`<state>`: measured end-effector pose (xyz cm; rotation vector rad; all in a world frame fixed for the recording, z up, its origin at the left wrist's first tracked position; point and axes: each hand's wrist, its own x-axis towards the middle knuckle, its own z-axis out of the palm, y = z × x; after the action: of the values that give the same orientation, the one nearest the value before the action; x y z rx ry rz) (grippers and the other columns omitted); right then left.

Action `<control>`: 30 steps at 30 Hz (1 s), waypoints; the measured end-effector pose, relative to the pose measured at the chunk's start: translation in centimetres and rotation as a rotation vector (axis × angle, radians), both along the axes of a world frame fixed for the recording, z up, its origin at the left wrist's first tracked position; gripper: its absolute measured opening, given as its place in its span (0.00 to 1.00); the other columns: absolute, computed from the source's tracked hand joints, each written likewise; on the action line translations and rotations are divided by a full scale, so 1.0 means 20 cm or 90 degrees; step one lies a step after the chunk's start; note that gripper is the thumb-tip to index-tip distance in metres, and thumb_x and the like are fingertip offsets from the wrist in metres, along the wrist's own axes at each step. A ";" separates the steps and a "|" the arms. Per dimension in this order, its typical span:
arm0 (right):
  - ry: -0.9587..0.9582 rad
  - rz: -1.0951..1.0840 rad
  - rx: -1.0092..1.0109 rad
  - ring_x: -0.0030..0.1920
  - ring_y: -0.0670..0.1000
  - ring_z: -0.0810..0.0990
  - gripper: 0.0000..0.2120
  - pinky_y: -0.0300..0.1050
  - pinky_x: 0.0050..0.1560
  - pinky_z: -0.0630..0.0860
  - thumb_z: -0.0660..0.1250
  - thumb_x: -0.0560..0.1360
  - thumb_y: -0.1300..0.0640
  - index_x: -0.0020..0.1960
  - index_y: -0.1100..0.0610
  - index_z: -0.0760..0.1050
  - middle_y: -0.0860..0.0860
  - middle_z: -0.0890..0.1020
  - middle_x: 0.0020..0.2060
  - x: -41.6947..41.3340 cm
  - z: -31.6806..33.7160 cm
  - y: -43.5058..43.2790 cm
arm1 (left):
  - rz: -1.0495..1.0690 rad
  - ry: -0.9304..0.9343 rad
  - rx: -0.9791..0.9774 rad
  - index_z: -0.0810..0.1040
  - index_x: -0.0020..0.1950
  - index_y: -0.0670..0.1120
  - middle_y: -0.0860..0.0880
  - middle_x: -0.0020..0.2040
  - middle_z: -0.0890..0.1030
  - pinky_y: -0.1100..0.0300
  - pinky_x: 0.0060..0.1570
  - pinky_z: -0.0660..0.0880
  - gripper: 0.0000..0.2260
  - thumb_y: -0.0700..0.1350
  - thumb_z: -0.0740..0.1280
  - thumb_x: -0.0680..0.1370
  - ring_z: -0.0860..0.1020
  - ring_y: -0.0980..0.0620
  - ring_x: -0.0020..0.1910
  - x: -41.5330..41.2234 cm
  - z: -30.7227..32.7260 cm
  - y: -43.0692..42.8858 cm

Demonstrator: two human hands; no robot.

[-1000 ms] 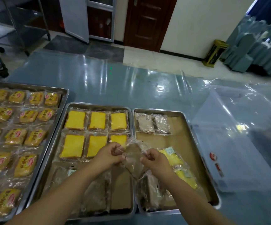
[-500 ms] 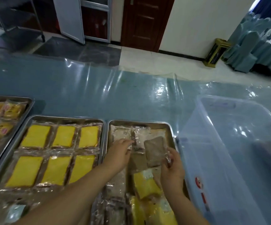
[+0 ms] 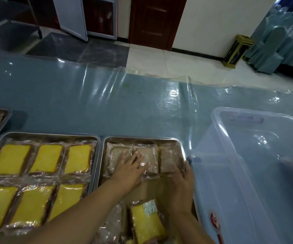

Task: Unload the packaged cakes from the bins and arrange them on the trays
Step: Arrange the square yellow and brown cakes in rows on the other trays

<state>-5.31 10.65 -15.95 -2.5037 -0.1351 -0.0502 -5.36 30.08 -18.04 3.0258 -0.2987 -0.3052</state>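
Note:
Three brown packaged cakes lie in a row at the far end of the right metal tray. My left hand lies flat with spread fingers on the left and middle cakes. My right hand rests at the near edge of the rightmost brown cake, thumb by the tray's right rim; its fingertips are hidden. A yellow packaged cake and more wrapped cakes are piled at the tray's near end. The middle tray holds two rows of yellow cakes.
A clear plastic bin stands right of the trays, touching the right tray's edge. A third tray with cakes shows at far left. The blue table under clear film stretches away beyond the trays. Floor, doors and stacked covered chairs lie beyond.
The brown cake that my right hand held above the tray now lies in the far row as its third piece. My left hand slid onto the first two cakes. The view moved closer.

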 end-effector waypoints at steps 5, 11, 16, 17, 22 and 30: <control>-0.018 0.103 -0.294 0.74 0.53 0.34 0.37 0.49 0.73 0.35 0.64 0.75 0.50 0.77 0.51 0.47 0.53 0.46 0.77 0.00 -0.09 0.04 | 0.014 -0.003 0.001 0.40 0.74 0.60 0.50 0.75 0.35 0.37 0.64 0.26 0.27 0.58 0.52 0.80 0.33 0.45 0.72 -0.01 -0.05 0.02; 0.058 0.132 -0.329 0.72 0.51 0.29 0.28 0.47 0.71 0.30 0.43 0.81 0.45 0.72 0.49 0.30 0.51 0.33 0.73 0.05 -0.14 0.07 | 0.012 -0.020 -0.005 0.41 0.74 0.60 0.51 0.74 0.35 0.39 0.62 0.24 0.27 0.59 0.52 0.80 0.32 0.46 0.71 -0.02 -0.06 0.04; 0.066 0.162 -0.332 0.73 0.52 0.30 0.28 0.46 0.72 0.31 0.44 0.81 0.46 0.72 0.51 0.31 0.51 0.36 0.75 0.08 -0.16 0.05 | 0.007 -0.014 -0.007 0.41 0.74 0.60 0.50 0.74 0.35 0.39 0.62 0.24 0.27 0.58 0.52 0.80 0.32 0.46 0.71 -0.01 -0.06 0.05; 0.068 0.173 -0.329 0.74 0.51 0.31 0.28 0.46 0.72 0.32 0.46 0.81 0.47 0.73 0.51 0.32 0.51 0.38 0.76 0.09 -0.15 0.04 | 0.004 -0.010 -0.012 0.42 0.75 0.60 0.51 0.74 0.35 0.39 0.62 0.24 0.27 0.58 0.53 0.80 0.32 0.47 0.71 -0.01 -0.05 0.04; 0.066 0.161 -0.181 0.75 0.51 0.53 0.26 0.43 0.73 0.49 0.61 0.78 0.57 0.74 0.55 0.60 0.52 0.60 0.75 0.06 -0.04 0.05 | 0.022 -0.024 -0.117 0.53 0.74 0.60 0.52 0.77 0.45 0.43 0.68 0.29 0.26 0.56 0.58 0.78 0.38 0.53 0.74 -0.05 0.01 0.07; 0.185 0.080 -0.082 0.41 0.46 0.77 0.06 0.41 0.37 0.74 0.67 0.73 0.52 0.48 0.50 0.73 0.47 0.78 0.46 -0.19 0.06 0.04 | 0.039 -0.049 -0.237 0.71 0.68 0.54 0.54 0.63 0.72 0.60 0.64 0.57 0.21 0.51 0.66 0.75 0.63 0.54 0.65 -0.30 0.07 0.14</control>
<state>-9.04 11.43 -14.71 -2.5924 -0.1788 0.3829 -11.40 32.81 -16.73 2.6755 -0.2370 -0.1114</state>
